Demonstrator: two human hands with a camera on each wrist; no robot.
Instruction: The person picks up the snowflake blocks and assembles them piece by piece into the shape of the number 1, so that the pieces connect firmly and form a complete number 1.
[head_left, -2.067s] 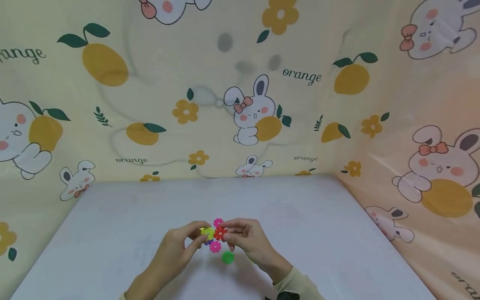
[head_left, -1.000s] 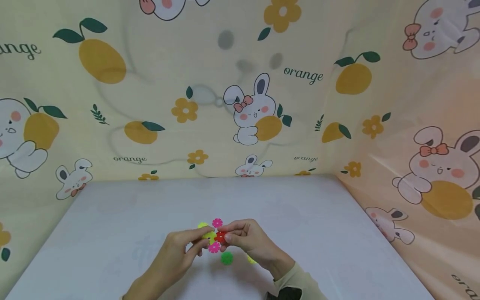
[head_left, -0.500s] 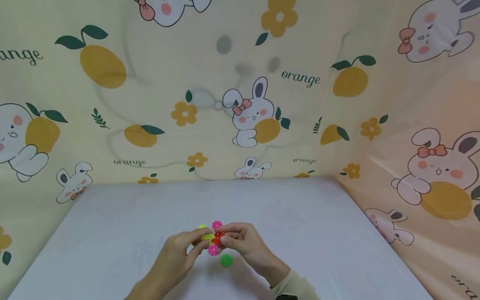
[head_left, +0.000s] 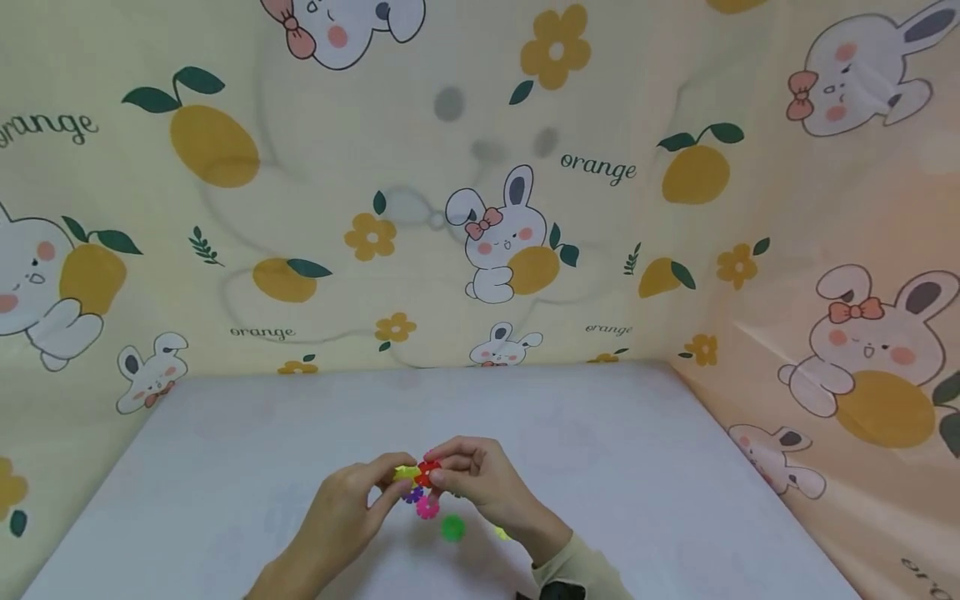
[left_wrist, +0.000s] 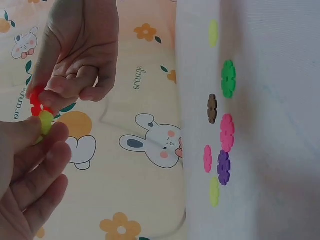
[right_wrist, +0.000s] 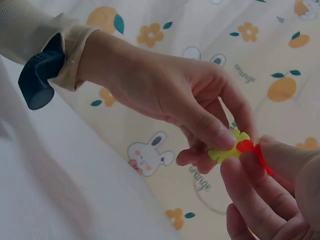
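Note:
My left hand (head_left: 352, 496) pinches a yellow notched snowflake disc (head_left: 406, 474) between thumb and fingers. My right hand (head_left: 487, 483) pinches a red snowflake disc (head_left: 427, 472) the same way. Above the table the two discs meet edge to edge; the right wrist view shows the red disc (right_wrist: 246, 145) against the rim of the yellow one (right_wrist: 231, 146). Whether their notches interlock cannot be told, since fingertips cover part of both. In the left wrist view the left hand (left_wrist: 32, 175) is at lower left and the right hand (left_wrist: 82, 50) comes from above.
Loose discs lie on the white table (head_left: 262, 450) below the hands: green (left_wrist: 228, 79), brown (left_wrist: 212, 108), purple (left_wrist: 224, 167), two pink, including one larger-looking pink disc (left_wrist: 227, 132), and two yellow, including a near yellow disc (left_wrist: 214, 33). A patterned cloth (head_left: 420, 283) stands behind.
Both hands and their discs have shifted slightly left, and the held discs have tilted. The purple disc shows again; the far pink one is now hidden. The head view has tipped up a little.

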